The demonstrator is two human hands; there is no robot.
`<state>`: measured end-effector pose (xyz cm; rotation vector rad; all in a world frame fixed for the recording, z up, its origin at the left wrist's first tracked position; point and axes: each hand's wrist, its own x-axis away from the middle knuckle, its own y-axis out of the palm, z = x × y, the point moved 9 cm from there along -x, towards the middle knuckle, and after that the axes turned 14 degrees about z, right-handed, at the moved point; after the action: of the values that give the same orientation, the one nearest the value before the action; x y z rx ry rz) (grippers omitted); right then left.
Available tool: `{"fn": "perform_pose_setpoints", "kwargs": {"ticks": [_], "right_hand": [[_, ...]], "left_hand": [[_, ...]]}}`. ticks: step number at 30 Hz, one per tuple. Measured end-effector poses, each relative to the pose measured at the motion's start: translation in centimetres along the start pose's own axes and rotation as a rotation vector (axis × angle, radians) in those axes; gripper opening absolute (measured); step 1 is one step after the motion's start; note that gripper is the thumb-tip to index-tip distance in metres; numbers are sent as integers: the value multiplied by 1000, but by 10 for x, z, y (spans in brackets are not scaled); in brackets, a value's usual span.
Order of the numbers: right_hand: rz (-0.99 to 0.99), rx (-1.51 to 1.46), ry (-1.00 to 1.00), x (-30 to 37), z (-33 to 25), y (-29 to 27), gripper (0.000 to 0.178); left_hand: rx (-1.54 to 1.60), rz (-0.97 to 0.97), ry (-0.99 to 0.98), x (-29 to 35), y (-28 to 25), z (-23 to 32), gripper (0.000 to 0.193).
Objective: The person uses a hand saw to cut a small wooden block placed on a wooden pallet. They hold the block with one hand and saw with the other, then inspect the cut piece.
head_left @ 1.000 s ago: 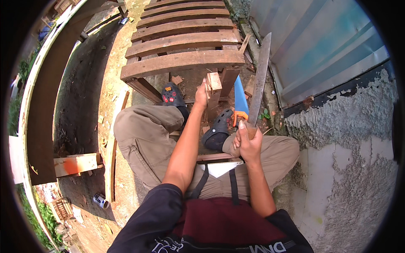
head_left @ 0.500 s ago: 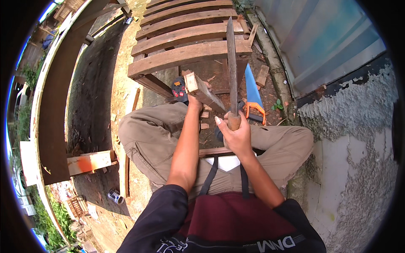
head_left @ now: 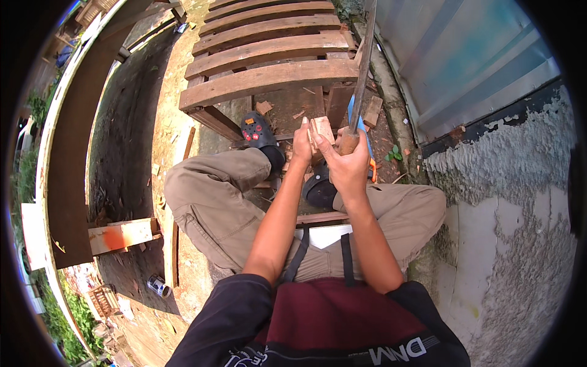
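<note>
My left hand (head_left: 301,145) is closed on the side of a short wooden block (head_left: 321,129), whose pale sawn end faces me. In my right hand (head_left: 351,164) is a machete (head_left: 362,76), gripped by its wooden handle with the long dark blade pointing up and away. My right thumb also reaches onto the block, so the two hands sit close together above my feet. Partly hidden behind my right hand lies a handsaw (head_left: 362,125) with a blue blade; only a bit of its orange handle shows.
A slatted wooden bench (head_left: 269,79) stands ahead of me. On the right are a metal sheet wall (head_left: 458,61) and a rough plastered wall (head_left: 507,165). Wood offcuts (head_left: 372,112) lie around my feet, in dark clogs (head_left: 258,129). A can (head_left: 159,285) rests at the left.
The wooden block has turned from lying lengthwise to showing its end, and has moved right. The machete has shifted right and tilted, and my hands have come together at the block.
</note>
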<state>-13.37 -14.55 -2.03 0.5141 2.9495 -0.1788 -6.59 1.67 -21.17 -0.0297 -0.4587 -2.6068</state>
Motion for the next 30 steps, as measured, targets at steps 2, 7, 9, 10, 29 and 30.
{"fn": "perform_pose_setpoints", "kwargs": {"ticks": [2, 7, 9, 10, 29, 30], "right_hand": [[15, 16, 12, -5, 7, -10, 52], [-33, -6, 190, -1, 23, -12, 54], [-23, -31, 156, -1, 23, -12, 58], [-20, -39, 99, 1, 19, -10, 57], [77, 209, -235, 23, 23, -22, 78], [100, 198, -249, 26, 22, -24, 76]], "left_hand": [[-15, 5, -81, 10, 12, 7, 65], [-292, 44, 232, 25, 4, 30, 40], [-214, -25, 174, 29, 10, 27, 44], [-231, -30, 212, 29, 10, 29, 46], [-170, 81, 206, 25, 19, 58, 71], [-47, 116, 94, 21, 13, 49, 68]]}}
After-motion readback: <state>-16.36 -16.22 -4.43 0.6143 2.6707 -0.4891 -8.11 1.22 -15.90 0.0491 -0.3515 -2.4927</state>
